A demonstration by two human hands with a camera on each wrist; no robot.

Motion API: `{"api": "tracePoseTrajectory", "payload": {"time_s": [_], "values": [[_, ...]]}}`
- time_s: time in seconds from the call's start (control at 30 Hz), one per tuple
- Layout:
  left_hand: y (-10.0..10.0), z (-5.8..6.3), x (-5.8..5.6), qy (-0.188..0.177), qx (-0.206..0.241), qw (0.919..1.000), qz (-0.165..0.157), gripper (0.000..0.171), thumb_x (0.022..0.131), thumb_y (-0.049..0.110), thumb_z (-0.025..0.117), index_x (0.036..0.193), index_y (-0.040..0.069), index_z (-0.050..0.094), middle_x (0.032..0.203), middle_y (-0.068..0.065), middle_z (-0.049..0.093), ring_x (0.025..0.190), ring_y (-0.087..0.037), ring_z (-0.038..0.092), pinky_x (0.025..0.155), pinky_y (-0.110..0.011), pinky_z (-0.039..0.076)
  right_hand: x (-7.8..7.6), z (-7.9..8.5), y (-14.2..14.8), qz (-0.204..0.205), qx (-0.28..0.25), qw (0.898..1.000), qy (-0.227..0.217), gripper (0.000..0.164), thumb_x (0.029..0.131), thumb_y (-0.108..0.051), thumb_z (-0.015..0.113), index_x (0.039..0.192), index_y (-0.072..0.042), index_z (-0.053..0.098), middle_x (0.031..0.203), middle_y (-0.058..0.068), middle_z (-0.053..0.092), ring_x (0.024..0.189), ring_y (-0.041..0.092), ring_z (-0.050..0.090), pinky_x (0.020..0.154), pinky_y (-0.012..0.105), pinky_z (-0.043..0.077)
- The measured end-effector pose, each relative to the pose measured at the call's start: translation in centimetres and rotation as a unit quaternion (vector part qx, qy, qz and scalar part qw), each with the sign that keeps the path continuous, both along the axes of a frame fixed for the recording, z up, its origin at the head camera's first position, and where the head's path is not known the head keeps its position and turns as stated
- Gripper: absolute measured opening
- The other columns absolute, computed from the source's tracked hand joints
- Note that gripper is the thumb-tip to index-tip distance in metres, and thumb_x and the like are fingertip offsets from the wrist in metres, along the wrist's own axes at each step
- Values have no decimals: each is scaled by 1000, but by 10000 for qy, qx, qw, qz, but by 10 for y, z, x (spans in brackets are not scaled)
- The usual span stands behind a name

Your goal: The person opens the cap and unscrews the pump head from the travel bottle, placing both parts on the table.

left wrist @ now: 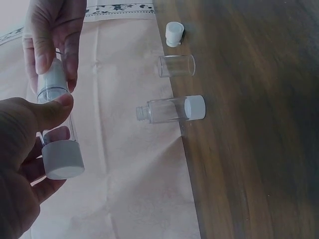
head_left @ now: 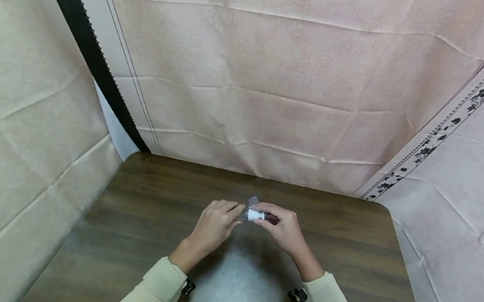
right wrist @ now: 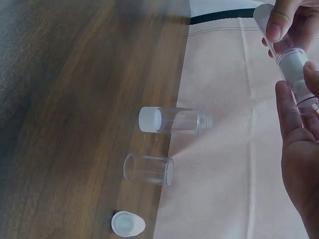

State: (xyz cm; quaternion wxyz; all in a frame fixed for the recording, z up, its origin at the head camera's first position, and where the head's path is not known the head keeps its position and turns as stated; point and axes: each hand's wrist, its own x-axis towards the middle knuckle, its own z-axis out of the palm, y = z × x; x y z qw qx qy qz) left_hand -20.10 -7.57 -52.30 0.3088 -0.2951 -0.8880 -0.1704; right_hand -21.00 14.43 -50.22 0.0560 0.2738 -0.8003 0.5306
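Note:
Between both hands is a slim clear bottle (head_left: 254, 215) with a white base and a white upper part, held above the table and lying roughly level in the head view. My left hand (head_left: 213, 223) grips its clear body, thumb on one side and fingers curled round the other, near the white base (left wrist: 63, 160). At the other end, my right hand (head_left: 283, 228) pinches the white upper part (right wrist: 293, 69) between thumb and fingers. A similar clear bottle (left wrist: 169, 110) with a white base and bare neck stands upright on the table beyond the hands.
Beside the standing bottle are a clear cylindrical cover (right wrist: 148, 169) and a small white pump head (right wrist: 128, 224). They rest on the dark wooden table (head_left: 134, 239). Pale patterned cloth (head_left: 270, 73) hangs behind the far edge, with more cloth on both sides.

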Motion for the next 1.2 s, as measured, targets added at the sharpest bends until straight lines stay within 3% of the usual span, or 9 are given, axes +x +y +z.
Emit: {"api": "tracePoseTrajectory", "payload": {"time_s": [0.2,0.43,0.67,0.93,1.2], "values": [[2,2,2,-265,-54,9996,-40,37,81,17,89,116,10,78,107,-5,77,94,-20,71,79,-35,57,1,0,4,81,-68,9999,-4,28,88,6,76,116,4,74,124,23,72,107,34,72,81,36,63],[5,3,4,-335,14,9991,-253,38,81,18,89,116,8,78,108,-6,77,95,-20,72,80,-36,58,-2,-11,14,90,-11,9999,105,28,87,7,77,115,2,75,121,22,73,103,19,72,79,32,63],[7,4,4,-420,67,9983,-387,39,82,19,88,117,7,77,107,-6,77,93,-20,72,79,-36,58,-9,-29,22,69,20,9999,83,30,87,3,79,116,-2,76,123,18,74,104,26,73,78,29,62],[8,7,5,-539,93,9969,-569,40,83,20,88,120,8,77,110,-6,76,96,-19,72,81,-35,59,-8,-28,30,231,-19,9996,151,28,89,-5,79,117,-3,76,122,13,75,101,14,73,77,26,62],[12,7,6,-607,125,9954,-730,39,83,21,87,119,8,76,112,-6,76,97,-19,71,82,-36,59,-3,-26,36,256,-35,9995,177,28,90,-6,79,118,-8,77,122,11,75,101,12,72,77,29,62]]}}
